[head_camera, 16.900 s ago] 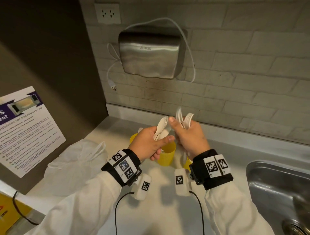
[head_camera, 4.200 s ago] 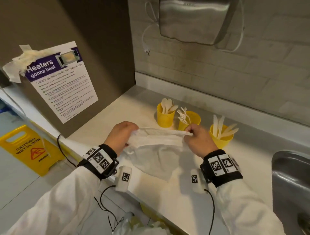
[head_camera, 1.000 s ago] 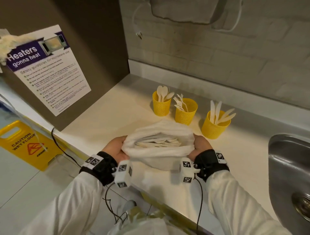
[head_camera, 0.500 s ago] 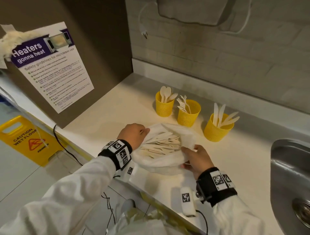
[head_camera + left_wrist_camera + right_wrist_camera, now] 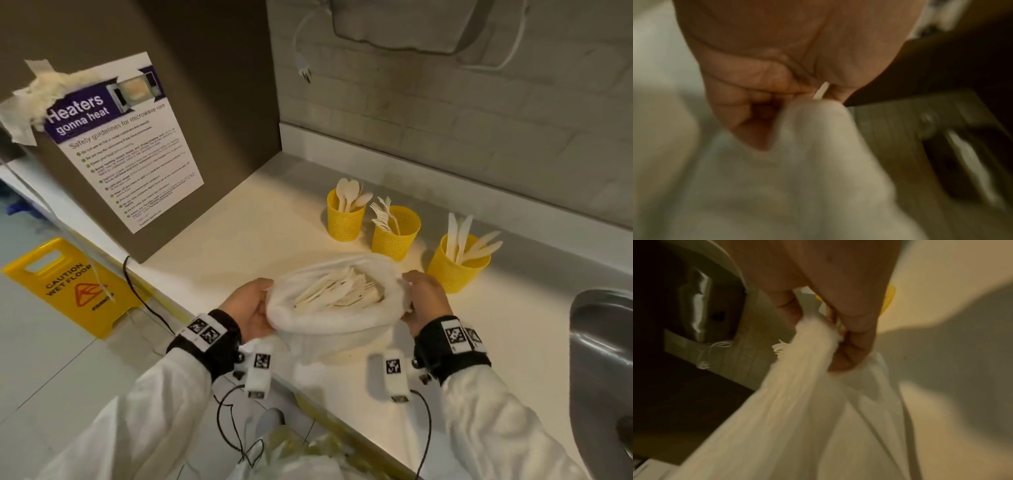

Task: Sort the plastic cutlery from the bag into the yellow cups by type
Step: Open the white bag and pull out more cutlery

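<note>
A white plastic bag [image 5: 325, 325] sits on the counter near its front edge, its mouth spread wide over a heap of white cutlery [image 5: 339, 291]. My left hand [image 5: 251, 308] grips the bag's left rim; the left wrist view shows its fingers curled on the film of the bag [image 5: 807, 162]. My right hand [image 5: 423, 298] pinches the right rim, with the bag [image 5: 797, 394] bunched between fingers and thumb. Behind stand three yellow cups: the spoon cup [image 5: 344, 219], the fork cup [image 5: 395, 233] and the knife cup [image 5: 457, 263].
A steel sink [image 5: 603, 359] lies at the right. A brown panel with a microwave poster [image 5: 123, 144] closes the left side. A hand dryer [image 5: 404, 24] with a dangling cord hangs on the brick wall. A yellow wet-floor sign [image 5: 72, 284] stands below the counter edge.
Half a second ago my left hand was over the bag's mouth and my right held its near edge. Both hands now grip opposite sides of the rim, stretching the mouth wide.
</note>
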